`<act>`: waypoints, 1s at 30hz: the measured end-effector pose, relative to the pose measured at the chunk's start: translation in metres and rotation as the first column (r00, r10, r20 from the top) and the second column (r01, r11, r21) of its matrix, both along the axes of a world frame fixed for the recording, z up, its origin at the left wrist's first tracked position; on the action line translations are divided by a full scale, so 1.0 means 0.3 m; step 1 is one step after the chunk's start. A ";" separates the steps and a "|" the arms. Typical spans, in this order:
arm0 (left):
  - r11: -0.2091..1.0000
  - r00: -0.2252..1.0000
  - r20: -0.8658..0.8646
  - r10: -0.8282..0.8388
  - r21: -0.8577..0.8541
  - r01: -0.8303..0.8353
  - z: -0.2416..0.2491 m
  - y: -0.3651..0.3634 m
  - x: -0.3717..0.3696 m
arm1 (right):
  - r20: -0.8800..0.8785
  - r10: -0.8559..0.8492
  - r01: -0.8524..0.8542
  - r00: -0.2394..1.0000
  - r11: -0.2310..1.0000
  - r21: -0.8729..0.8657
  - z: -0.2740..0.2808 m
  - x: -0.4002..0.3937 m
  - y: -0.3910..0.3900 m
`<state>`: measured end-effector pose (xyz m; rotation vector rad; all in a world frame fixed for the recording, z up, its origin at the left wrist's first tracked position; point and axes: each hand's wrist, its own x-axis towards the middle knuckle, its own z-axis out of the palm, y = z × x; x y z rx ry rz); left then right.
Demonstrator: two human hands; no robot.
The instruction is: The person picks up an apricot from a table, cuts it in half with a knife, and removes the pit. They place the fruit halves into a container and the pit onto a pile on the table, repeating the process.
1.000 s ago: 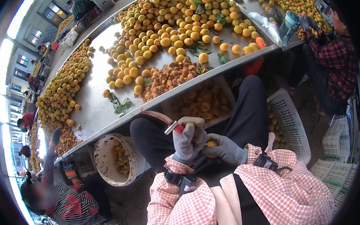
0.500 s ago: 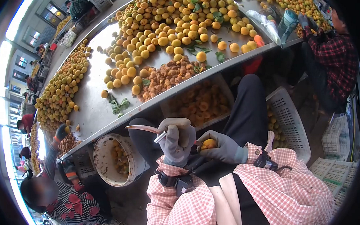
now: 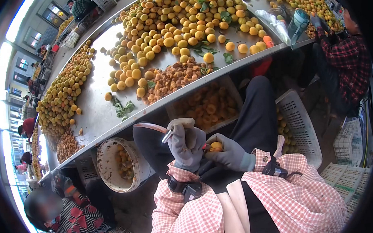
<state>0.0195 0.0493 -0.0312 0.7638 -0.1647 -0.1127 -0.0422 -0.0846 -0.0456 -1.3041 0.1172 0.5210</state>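
Observation:
My left hand (image 3: 186, 145), in a grey work glove, is closed around a curved-bladed knife (image 3: 150, 127). Its blade points out to the left, and a short silver rod (image 3: 167, 137) shows beside the thumb. Close on the right, my gloved right hand (image 3: 232, 153) grips a yellow-orange apricot (image 3: 216, 147) in its fingers. A small red tip (image 3: 204, 147) shows between the two hands, right at the fruit. Both hands are over my lap, below the table edge.
A metal table (image 3: 98, 108) carries heaped apricots (image 3: 174, 33) and a pile of brown pits (image 3: 174, 80). Under it is a crate of halved apricots (image 3: 207, 109). A white bucket (image 3: 135, 177) stands left, a white crate (image 3: 301, 124) right. Co-workers sit on both sides.
My left hand and the knife have shifted slightly right, nearer the apricot, which has turned in my right hand. The co-worker at lower left has drawn an arm back from the table.

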 end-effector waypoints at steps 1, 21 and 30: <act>1.000 1.000 0.000 -0.001 0.001 0.001 -0.003 0.002 -0.001 | 0.000 -0.001 0.001 1.000 1.000 0.001 0.008 0.004 -0.010; 0.897 0.977 0.049 -0.210 0.407 0.172 0.058 -0.016 -0.044 | 0.263 0.384 -0.351 0.885 0.922 -0.165 -0.033 0.039 -0.018; 0.982 0.993 -0.113 -0.026 0.185 0.047 0.056 -0.035 -0.025 | 0.498 0.163 -0.013 0.852 0.957 -0.291 -0.055 0.013 0.008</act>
